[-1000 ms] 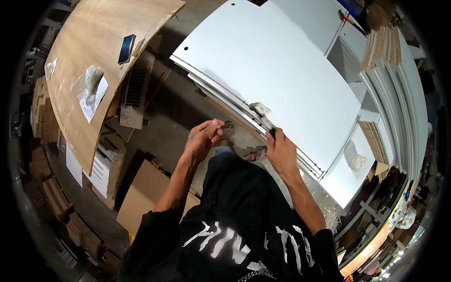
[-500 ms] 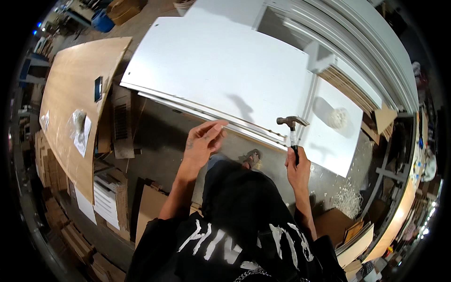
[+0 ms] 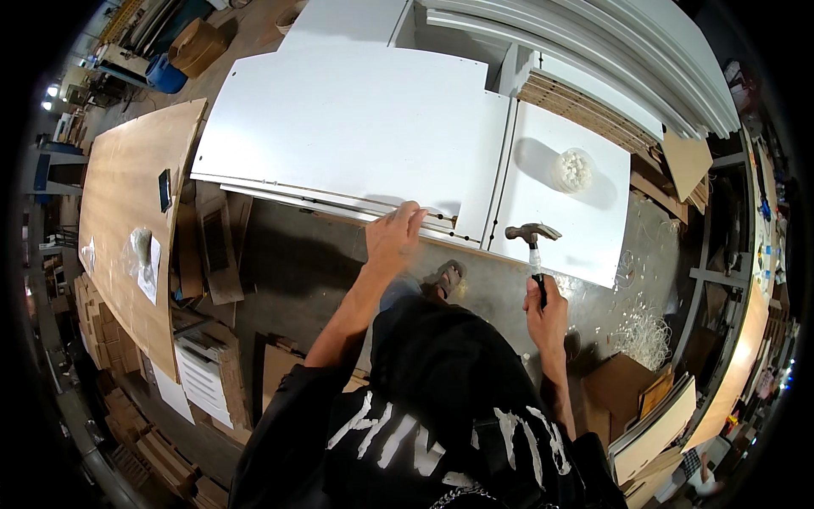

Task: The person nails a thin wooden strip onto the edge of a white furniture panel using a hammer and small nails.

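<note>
My right hand grips a claw hammer by its black-and-white handle, head upward, just off the near edge of the white panels. At the near edge of the large white panel, my left hand has its fingers drawn together, and they appear to touch the edge. Whatever they pinch, if anything, is too small or hidden to make out. Small dark holes or fittings show along the panel edges to the right of that hand. A clear round tub of small white pieces stands on the smaller white panel at the right.
Long white boards are stacked at the far right, beside a pile of brown-edged panels. On the left, a wooden sheet carries a phone and a plastic bag. White strands litter the floor at right.
My left hand has moved right and up to the panel edge. The hammer, still in my right hand, is slightly lower. The whole view has shifted, with the panels now further left.
</note>
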A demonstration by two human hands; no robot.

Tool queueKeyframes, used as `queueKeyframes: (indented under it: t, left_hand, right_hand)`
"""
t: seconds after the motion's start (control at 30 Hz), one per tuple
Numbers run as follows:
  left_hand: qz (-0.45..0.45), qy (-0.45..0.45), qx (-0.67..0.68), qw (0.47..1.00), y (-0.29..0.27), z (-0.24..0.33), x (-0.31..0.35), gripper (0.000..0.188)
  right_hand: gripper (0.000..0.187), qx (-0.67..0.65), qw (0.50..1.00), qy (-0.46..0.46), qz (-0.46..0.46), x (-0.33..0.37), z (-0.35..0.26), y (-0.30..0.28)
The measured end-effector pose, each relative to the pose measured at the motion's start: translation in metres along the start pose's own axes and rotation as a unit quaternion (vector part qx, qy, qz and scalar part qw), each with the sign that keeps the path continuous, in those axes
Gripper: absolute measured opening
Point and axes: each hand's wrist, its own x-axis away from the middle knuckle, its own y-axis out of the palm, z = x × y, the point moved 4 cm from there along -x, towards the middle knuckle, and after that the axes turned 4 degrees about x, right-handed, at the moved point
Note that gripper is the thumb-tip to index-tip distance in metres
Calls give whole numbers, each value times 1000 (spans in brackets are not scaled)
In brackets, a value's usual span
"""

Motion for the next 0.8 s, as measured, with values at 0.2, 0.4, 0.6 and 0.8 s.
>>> queueKeyframes:
  t: [0.2, 0.4, 0.6, 0.8]
  left_hand:
    - [27, 87, 15, 996, -6, 7, -7, 13]
    - [12, 24, 61, 998, -4, -4, -3, 12]
    - [-12, 27, 70, 997, -12, -8, 0, 14]
    - [-23, 1, 70, 997, -7, -12, 1, 15]
  right_hand:
    - [29, -19, 1000, -15, -12, 0, -2, 1]
    - [32, -14, 999, -16, -24, -6, -5, 0]
    - [34, -33, 999, -13, -22, -9, -14, -1]
    - [30, 20, 999, -11, -43, -12, -17, 11]
